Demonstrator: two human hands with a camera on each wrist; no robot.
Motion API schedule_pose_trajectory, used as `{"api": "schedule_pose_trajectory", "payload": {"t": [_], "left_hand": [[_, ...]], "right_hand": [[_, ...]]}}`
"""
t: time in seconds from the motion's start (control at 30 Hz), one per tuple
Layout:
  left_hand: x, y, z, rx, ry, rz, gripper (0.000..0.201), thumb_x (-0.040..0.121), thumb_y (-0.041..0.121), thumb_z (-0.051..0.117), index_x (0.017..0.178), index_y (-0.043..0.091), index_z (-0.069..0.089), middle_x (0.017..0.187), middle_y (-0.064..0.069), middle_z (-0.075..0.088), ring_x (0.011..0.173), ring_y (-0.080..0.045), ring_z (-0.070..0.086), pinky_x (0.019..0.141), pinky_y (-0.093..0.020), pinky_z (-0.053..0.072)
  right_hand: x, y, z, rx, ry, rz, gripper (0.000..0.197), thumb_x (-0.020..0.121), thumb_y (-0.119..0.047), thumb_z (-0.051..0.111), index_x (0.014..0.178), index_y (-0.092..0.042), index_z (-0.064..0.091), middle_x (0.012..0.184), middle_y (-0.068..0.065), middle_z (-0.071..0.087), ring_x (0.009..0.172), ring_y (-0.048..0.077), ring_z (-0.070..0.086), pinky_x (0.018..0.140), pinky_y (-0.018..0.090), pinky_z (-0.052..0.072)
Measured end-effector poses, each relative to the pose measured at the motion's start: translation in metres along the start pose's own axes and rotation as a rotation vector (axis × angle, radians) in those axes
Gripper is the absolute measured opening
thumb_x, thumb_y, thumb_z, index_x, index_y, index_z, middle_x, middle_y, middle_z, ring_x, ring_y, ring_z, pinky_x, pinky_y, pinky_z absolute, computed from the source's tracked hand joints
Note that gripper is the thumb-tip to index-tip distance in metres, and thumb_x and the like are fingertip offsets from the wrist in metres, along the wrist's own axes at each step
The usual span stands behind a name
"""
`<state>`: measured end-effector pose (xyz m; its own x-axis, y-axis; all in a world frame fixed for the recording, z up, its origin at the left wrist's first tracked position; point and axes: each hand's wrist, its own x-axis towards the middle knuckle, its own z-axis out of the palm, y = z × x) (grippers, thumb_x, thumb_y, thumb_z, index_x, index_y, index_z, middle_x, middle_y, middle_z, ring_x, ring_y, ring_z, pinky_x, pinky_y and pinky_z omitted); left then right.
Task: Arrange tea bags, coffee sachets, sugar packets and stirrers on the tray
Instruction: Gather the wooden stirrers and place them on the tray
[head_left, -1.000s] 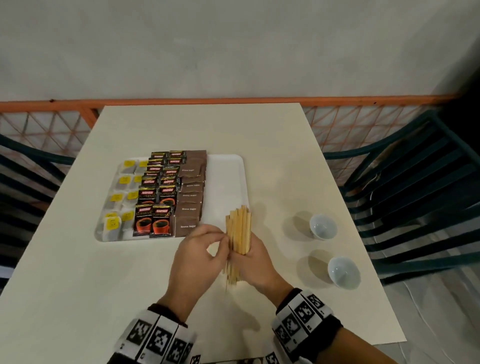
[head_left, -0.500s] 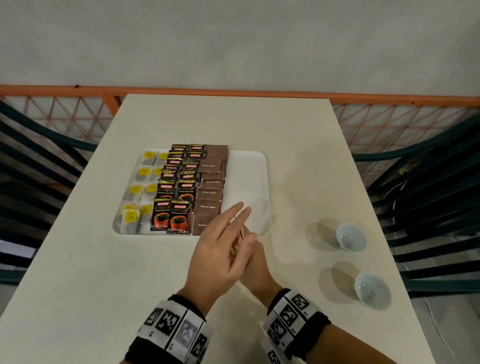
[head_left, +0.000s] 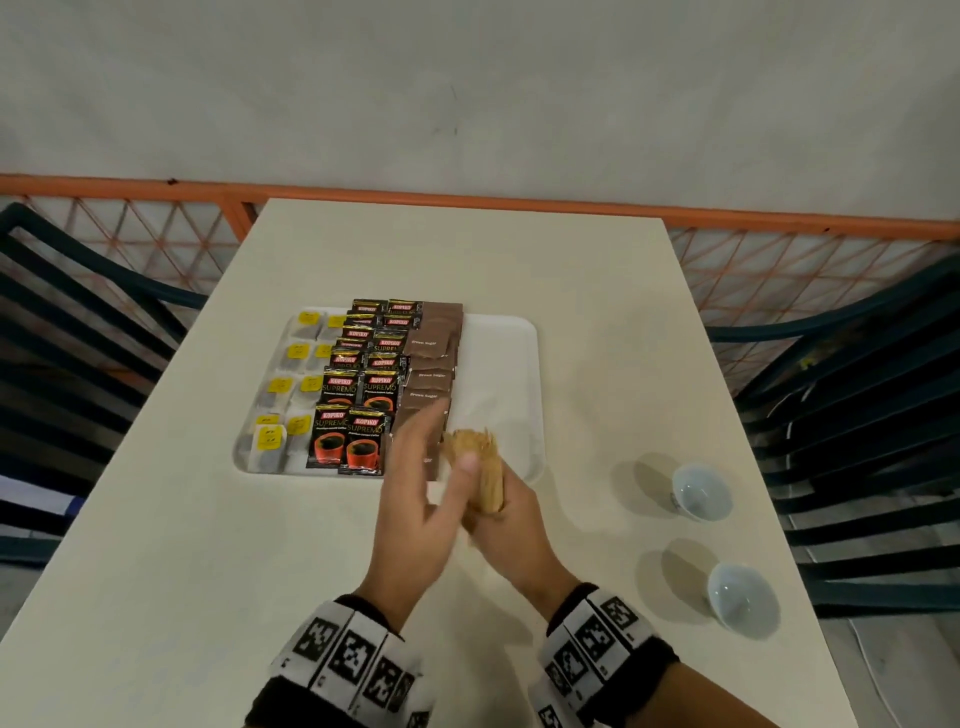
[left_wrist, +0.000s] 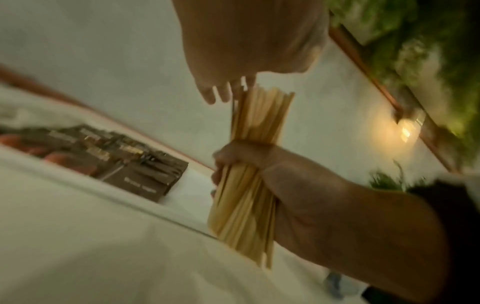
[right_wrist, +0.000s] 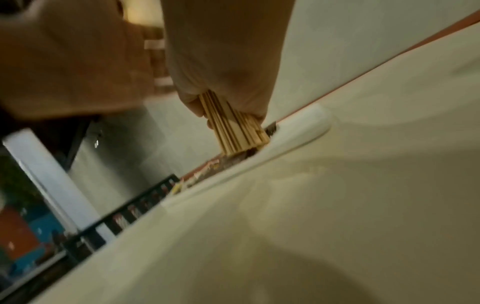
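While the table (head_left: 597, 322) carries the tray (head_left: 511, 364) by its left edge, our right hand (head_left: 511, 525) grips the stirrers (head_left: 480, 467) upright over the tray's near edge; our left hand (head_left: 415, 499) is flat-fingered beside them.

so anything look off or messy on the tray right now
Mostly tidy. On the tray, the tea bags, coffee sachets and sugar packets lie in neat columns. Only the stirrers are off it, bunched in the right hand with uneven tips, and the nearest tea bag sits slightly askew.
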<state>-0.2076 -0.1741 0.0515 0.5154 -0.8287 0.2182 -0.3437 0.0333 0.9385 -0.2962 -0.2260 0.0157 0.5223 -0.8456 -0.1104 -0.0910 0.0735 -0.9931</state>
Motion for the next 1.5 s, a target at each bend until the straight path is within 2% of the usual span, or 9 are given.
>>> {"api": "schedule_pose_trajectory", "payload": {"t": [0.2,0.33,0.43,0.6,0.67,0.83,1.07,1.27,1.5], "left_hand": [[-0.001,-0.004,0.005,-0.820,-0.073,-1.001,0.053,0.097,0.044,0.032,0.117,0.005,0.060,0.089,-0.009,0.069,0.077,-0.024,0.068,0.063,-0.031,0.057],[-0.006,0.011,0.005,-1.130,-0.058,-0.836,0.033,0.061,0.043,0.080,0.078,0.014,0.078,0.079,-0.003,0.074,0.071,-0.014,0.072,0.056,-0.025,0.057],[-0.012,0.009,0.005,-1.285,-0.044,-0.719,0.060,0.025,0.027,0.095,0.080,0.010,0.078,0.084,-0.007,0.074,0.076,-0.017,0.072,0.058,-0.025,0.057],[-0.022,0.011,0.004,-1.103,-0.004,-0.802,0.041,0.081,0.038,0.059,0.112,0.013,0.068,0.107,-0.005,0.066,0.107,-0.018,0.063,0.089,-0.028,0.053],[-0.020,0.007,-0.004,-0.832,-0.028,-0.839,0.035,0.098,0.028,0.037,0.120,0.011,0.059,0.102,-0.008,0.067,0.097,-0.023,0.063,0.077,-0.036,0.056],[0.003,0.009,-0.038,-0.438,-0.095,-0.517,0.054,0.082,0.063,0.050,0.115,0.021,0.062,0.104,-0.007,0.070,0.093,-0.016,0.065,0.081,-0.031,0.049],[0.038,-0.001,-0.040,-0.219,0.060,-0.580,0.038,0.078,0.019,0.072,0.107,0.027,0.049,0.099,-0.004,0.063,0.093,-0.018,0.062,0.085,-0.037,0.050],[0.070,-0.012,-0.054,-0.407,0.037,-0.555,0.015,0.084,0.009,0.065,0.094,0.014,0.054,0.079,-0.004,0.064,0.064,-0.010,0.068,0.068,-0.033,0.054],[0.081,-0.020,-0.057,-0.253,-0.278,-0.606,0.038,0.084,0.034,0.064,0.113,0.031,0.039,0.100,0.012,0.061,0.087,0.000,0.058,0.062,-0.015,0.045]], "right_hand": [[0.001,-0.045,0.001,0.099,0.155,-0.181,0.011,0.076,-0.009,0.074,0.082,-0.010,0.065,0.069,-0.009,0.066,0.066,0.004,0.064,0.061,0.016,0.051],[-0.010,-0.049,0.013,0.079,0.065,-0.200,0.022,0.073,-0.007,0.076,0.092,-0.009,0.066,0.073,-0.024,0.068,0.075,-0.003,0.065,0.067,0.012,0.050],[-0.015,-0.046,0.017,0.055,0.023,-0.176,0.027,0.073,-0.007,0.076,0.098,-0.008,0.066,0.078,-0.032,0.066,0.082,-0.007,0.065,0.071,0.008,0.049],[-0.015,-0.045,0.024,-0.003,0.017,-0.155,0.024,0.073,-0.023,0.074,0.090,-0.035,0.062,0.082,-0.015,0.068,0.083,0.003,0.066,0.074,0.020,0.055],[-0.011,-0.047,0.025,-0.011,0.005,-0.111,0.023,0.076,-0.021,0.072,0.089,-0.035,0.060,0.081,-0.015,0.065,0.078,-0.001,0.064,0.072,0.016,0.054],[0.000,-0.045,0.030,-0.218,-0.114,0.051,0.027,0.075,-0.013,0.069,0.101,-0.017,0.061,0.084,-0.004,0.065,0.074,0.013,0.064,0.069,0.029,0.058],[0.006,-0.044,0.052,-0.427,-0.161,0.090,0.061,0.069,-0.020,0.074,0.124,-0.018,0.047,0.105,0.001,0.068,0.090,0.013,0.065,0.074,0.021,0.053],[0.013,-0.044,0.065,-0.353,-0.177,0.214,0.020,0.073,-0.015,0.067,0.081,-0.023,0.050,0.076,-0.003,0.057,0.059,0.009,0.054,0.053,0.021,0.045],[0.039,-0.039,0.050,-0.070,0.057,0.400,0.009,0.077,-0.006,0.062,0.077,-0.014,0.058,0.071,0.004,0.064,0.046,0.014,0.054,0.048,0.024,0.046]]}}
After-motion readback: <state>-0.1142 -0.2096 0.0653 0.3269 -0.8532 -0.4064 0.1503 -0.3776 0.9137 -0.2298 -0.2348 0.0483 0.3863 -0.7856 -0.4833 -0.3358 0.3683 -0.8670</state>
